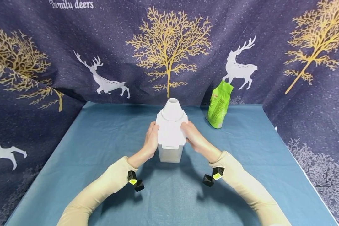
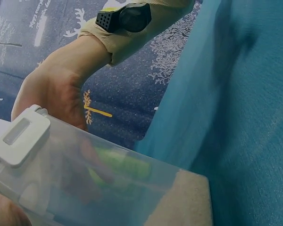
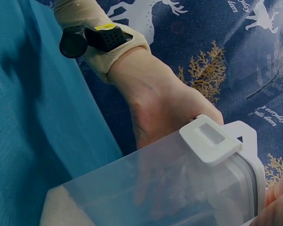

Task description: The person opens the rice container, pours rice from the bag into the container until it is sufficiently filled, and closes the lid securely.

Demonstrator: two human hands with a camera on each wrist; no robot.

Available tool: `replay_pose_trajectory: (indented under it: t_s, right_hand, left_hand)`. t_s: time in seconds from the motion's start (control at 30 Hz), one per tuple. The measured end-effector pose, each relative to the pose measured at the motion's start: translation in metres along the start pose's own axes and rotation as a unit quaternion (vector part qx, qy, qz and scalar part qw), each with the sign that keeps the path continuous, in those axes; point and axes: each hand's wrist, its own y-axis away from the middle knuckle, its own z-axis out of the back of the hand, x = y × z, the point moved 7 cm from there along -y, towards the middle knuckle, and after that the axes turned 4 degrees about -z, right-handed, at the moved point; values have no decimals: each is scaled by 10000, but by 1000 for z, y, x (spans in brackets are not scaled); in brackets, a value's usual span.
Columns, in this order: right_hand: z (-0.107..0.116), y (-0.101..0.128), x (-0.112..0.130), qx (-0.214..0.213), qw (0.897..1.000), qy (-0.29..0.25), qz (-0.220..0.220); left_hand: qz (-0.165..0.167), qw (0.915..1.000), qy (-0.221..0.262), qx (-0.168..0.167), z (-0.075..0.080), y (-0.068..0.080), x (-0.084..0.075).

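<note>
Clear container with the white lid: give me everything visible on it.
The container stands upright on the blue tablecloth, mid-table. Its body looks like frosted clear plastic, boxy, with a pale granular layer at the bottom. A white lid tops it, with a front latch tab and a round funnel-like spout, open at the top. The left hand and right hand grip its sides near the lid.

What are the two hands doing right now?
Left hand: grips the left side of the clear container.
Right hand: grips its right side, near the white lid.
</note>
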Motion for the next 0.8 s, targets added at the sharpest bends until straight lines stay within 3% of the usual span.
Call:
replay_pose_trajectory:
  t_s: [0.8]
  right_hand:
    - [6,5,-3,-95,9995,247,-164]
  left_hand:
    - [-15,10000,-44,42,-9,4,1]
